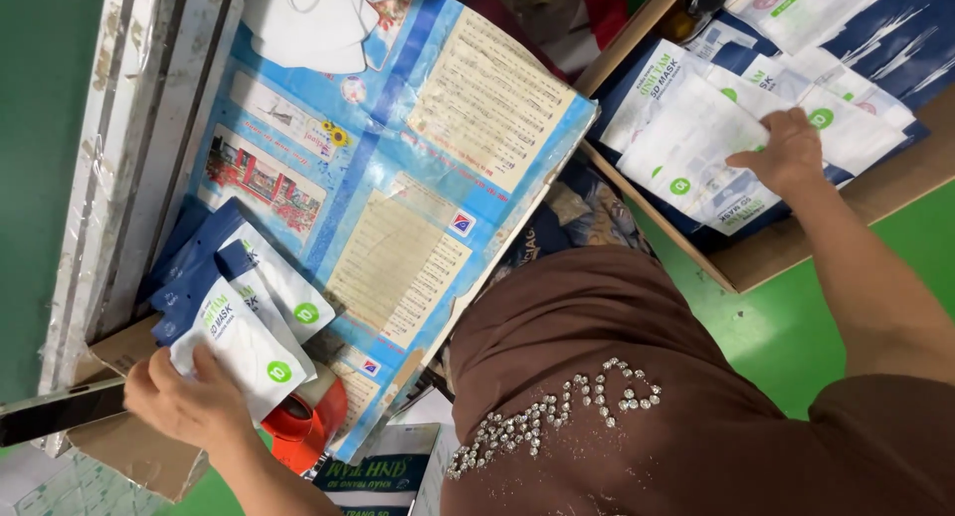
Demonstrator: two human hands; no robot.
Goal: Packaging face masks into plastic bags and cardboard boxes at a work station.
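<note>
My left hand [189,407] is at the lower left and grips a white mask packet [244,349] with a green dot by its lower end. The packet lies on top of two or three similar white-and-blue packets [284,287] fanned over a blue printed sheet [398,178]. At the upper right, my right hand [786,150] reaches into a shallow cardboard box [766,262]. Its fingers are curled on a packet [696,143] at the top of a loose pile of such packets.
A red tape roll [310,421] lies just right of my left hand. A long metal bar [129,158] runs along the left. White masks [308,23] lie at the top. Brown cloth with rhinestones [597,377] fills the lower middle, above a green floor [776,327].
</note>
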